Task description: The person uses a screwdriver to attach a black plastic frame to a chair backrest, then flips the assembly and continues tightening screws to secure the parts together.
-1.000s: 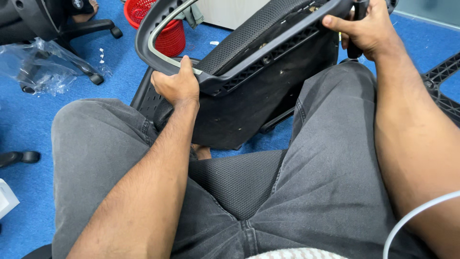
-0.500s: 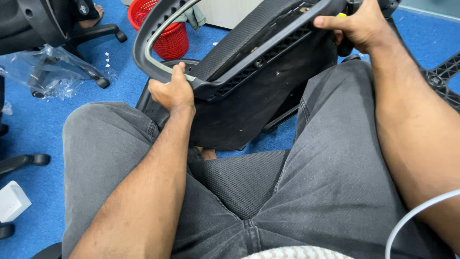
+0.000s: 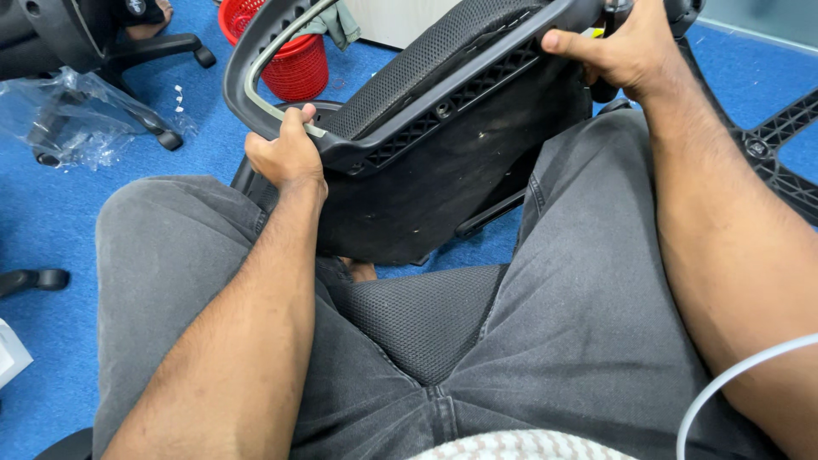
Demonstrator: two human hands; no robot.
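Head view: the chair seat (image 3: 443,170) is gripped at its frame by the closed fingers of the left hand (image 3: 285,158) and right hand (image 3: 626,51), best kept steady above the floor (image 3: 51,221).

An office: blue carpet (image 3: 51,213), wheeled office chair bases (image 3: 145,51), red mesh wastebasket (image 3: 285,60).

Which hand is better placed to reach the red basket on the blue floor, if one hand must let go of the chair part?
Probably the left hand. It grips the chair part's curved frame close to the red basket. The right hand holds the far right edge, with the chair part between it and the basket.
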